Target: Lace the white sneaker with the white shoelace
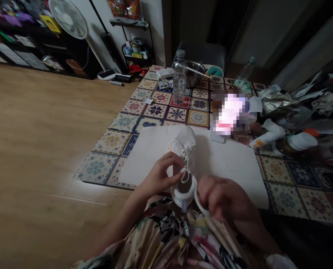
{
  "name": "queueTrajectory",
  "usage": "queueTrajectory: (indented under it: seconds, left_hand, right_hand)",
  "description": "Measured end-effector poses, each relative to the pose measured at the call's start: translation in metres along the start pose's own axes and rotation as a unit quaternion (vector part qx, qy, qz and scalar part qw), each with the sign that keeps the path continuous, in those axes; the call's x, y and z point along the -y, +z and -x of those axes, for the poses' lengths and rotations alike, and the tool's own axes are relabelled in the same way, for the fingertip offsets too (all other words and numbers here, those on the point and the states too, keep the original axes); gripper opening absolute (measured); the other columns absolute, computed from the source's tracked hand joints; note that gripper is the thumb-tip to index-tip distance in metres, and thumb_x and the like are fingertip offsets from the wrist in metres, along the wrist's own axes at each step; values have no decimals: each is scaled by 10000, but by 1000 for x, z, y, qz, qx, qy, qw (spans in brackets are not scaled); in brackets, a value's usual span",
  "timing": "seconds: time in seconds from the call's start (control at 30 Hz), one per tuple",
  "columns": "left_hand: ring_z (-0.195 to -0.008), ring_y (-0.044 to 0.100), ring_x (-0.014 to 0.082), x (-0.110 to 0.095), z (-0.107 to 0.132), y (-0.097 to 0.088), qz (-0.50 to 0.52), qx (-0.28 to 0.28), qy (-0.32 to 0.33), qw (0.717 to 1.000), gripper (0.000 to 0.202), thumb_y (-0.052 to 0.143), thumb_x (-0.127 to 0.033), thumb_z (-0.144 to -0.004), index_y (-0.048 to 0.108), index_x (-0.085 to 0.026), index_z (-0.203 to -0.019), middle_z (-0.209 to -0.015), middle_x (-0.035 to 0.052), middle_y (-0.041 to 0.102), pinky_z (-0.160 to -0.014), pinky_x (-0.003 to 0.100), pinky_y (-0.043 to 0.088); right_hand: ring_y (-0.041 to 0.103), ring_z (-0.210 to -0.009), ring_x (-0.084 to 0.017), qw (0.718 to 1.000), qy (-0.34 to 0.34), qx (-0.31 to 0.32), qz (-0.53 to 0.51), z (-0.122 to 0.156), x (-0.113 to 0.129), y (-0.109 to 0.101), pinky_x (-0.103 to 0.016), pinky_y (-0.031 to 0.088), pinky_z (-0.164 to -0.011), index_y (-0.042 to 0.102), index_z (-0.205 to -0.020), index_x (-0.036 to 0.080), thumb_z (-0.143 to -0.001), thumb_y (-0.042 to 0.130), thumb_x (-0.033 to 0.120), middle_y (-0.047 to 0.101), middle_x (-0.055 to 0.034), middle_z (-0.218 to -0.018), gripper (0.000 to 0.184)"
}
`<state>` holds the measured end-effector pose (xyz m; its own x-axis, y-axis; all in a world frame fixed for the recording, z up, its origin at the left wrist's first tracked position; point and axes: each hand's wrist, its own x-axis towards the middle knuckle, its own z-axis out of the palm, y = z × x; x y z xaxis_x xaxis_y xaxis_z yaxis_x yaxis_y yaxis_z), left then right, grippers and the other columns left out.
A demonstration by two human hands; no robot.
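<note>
A small white sneaker (184, 149) lies on a white board (230, 160), toe pointing away from me, heel near my lap. My left hand (162, 173) pinches the white lace (186, 172) near the shoe's tongue. My right hand (225, 200) is curled beside the heel, fingers closed round the other end of the lace, which loops down from the shoe opening. This hand is blurred.
The board rests on a patterned tile mat (155, 112). A water bottle (179, 76), a metal bowl (196, 73) and a second bottle (243, 76) stand behind it. Cluttered bags and containers (301, 112) fill the right. Wooden floor (43, 130) lies left, with a fan (68, 16).
</note>
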<state>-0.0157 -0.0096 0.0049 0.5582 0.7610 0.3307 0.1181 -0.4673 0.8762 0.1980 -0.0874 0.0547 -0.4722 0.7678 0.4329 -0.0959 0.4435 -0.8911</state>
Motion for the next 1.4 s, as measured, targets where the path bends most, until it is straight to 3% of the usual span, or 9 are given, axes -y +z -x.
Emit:
queueTrajectory:
  seconds: [0.17, 0.37, 0.5, 0.6, 0.8, 0.9, 1.1, 1.23, 1.4]
  left_hand:
    - [-820, 544, 144, 0, -2, 1, 27, 25, -20, 999, 38, 633, -171, -843, 599, -168, -860, -896, 34, 584, -741, 257, 445]
    - [-806, 520, 154, 1, -4, 6, 40, 24, -33, 998, 158, 624, -236, -847, 522, -174, -743, -829, 25, 541, -732, 260, 429]
    - [-817, 524, 162, 1, -4, 8, 43, 5, -34, 998, 56, 578, -226, -856, 571, -178, -884, -884, 42, 572, -737, 270, 436]
    - [-800, 524, 162, 2, -3, 8, 62, 6, -42, 997, 102, 593, -268, -866, 595, -172, -830, -881, 50, 575, -724, 268, 438]
    - [-830, 550, 182, 4, -4, 11, 148, -11, -73, 986, 315, 644, -468, -859, 637, -168, -765, -863, 57, 581, -767, 293, 457]
    - [-849, 546, 192, 1, -6, 11, 164, -5, -81, 983, 388, 639, -544, -843, 635, -170, -741, -860, 56, 569, -791, 307, 456]
    - [-804, 533, 184, 6, -4, 8, 218, 12, -72, 973, 432, 618, -570, -852, 618, -167, -696, -824, 52, 564, -785, 322, 445]
    - [-775, 504, 174, 14, 2, 7, 286, -43, -106, 951, 481, 630, -587, -835, 559, -162, -622, -811, 46, 514, -740, 318, 438]
    - [-691, 446, 150, 8, 4, -8, 359, -165, -105, 913, 593, 666, -663, -750, 380, -178, -565, -740, 20, 426, -649, 305, 433]
  right_hand:
    - [614, -960, -196, 946, 95, -103, 291, -4, -35, 1, -345, 507, -864, 617, -1018, 222, -963, 534, 228, 653, -70, -981, 100]
    - [589, -1005, -204, 940, 53, -73, 327, -11, -49, 9, -357, 496, -910, 585, -1063, 223, -870, 553, 86, 617, -68, -1031, 238]
    - [569, -938, -197, 947, 53, -94, 302, -16, -53, 10, -338, 492, -836, 531, -913, 216, -843, 541, 74, 576, -55, -965, 159]
    - [541, -875, -178, 956, 58, -116, 265, -16, -59, 11, -318, 477, -792, 454, -841, 222, -878, 505, 105, 534, -33, -904, 133]
    - [543, -902, -183, 962, 68, -99, 247, -12, -62, 10, -320, 472, -810, 507, -1014, 221, -918, 493, 131, 554, -54, -970, 131]
    - [545, -946, -186, 962, 56, -104, 246, -12, -61, 10, -327, 461, -858, 523, -974, 221, -933, 465, 126, 552, -56, -973, 119]
    - [536, -909, -175, 981, 104, -128, 98, -11, -64, 7, -299, 461, -828, 512, -856, 220, -974, 468, 325, 527, -43, -935, 165]
    - [539, -848, -180, 975, 127, -178, -26, -8, -65, -1, -314, 477, -775, 517, -793, 220, -947, 508, 443, 523, -38, -894, 271]
    - [505, -685, -176, 954, 70, -275, -102, -6, -52, -18, -332, 482, -663, 451, -701, 240, -912, 548, 478, 434, 3, -705, 333]
